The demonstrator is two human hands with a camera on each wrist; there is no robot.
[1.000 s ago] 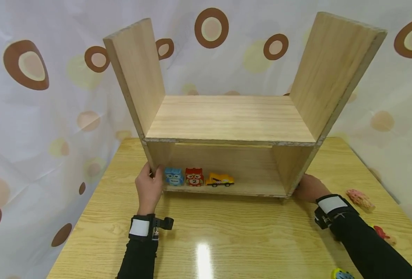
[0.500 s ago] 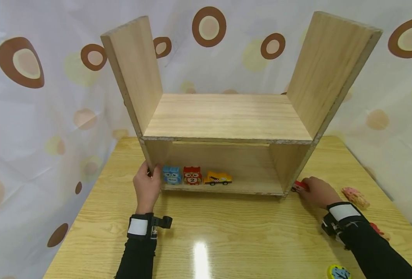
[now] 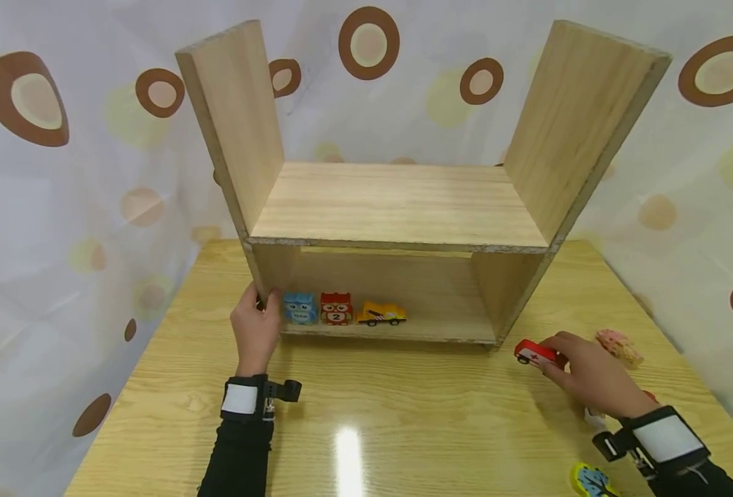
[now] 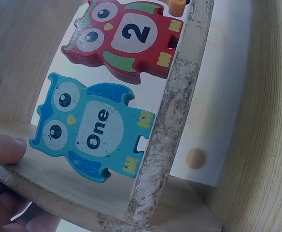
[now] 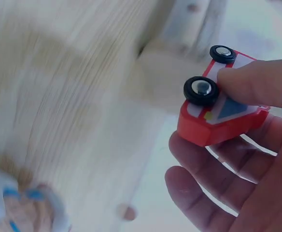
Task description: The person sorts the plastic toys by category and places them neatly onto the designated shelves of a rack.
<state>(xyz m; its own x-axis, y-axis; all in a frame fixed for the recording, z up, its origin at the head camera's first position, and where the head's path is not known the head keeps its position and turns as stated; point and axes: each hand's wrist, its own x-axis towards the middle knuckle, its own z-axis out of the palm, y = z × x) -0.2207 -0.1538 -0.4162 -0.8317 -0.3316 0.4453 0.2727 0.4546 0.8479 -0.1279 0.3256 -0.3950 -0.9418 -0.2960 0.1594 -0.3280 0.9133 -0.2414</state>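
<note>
My left hand (image 3: pixel 256 330) grips the lower left side board of a wooden shelf (image 3: pixel 404 207), thumb inside and fingers behind. In the left wrist view that thumb lies near a blue owl block (image 4: pixel 90 128) marked One. Beside it stands a red owl block (image 4: pixel 124 38) with a 2, then a yellow toy truck (image 3: pixel 382 314), all on the bottom shelf. To the right of the shelf, my right hand (image 3: pixel 596 373) pinches a red and white toy ambulance (image 3: pixel 535 353) with a red cross. The right wrist view shows its black wheels beside my thumb.
A pink and cream toy piece (image 3: pixel 618 346) lies on the wooden table (image 3: pixel 441 421) beyond my right hand. A yellow-rimmed blue toy with a tree pattern (image 3: pixel 592 479) is at the front. A patterned sheet (image 3: pixel 93 207) hangs behind.
My right hand has come out from beside the shelf's lower right side with the toy ambulance, moving right and toward me. The left hand keeps its grip on the side board.
</note>
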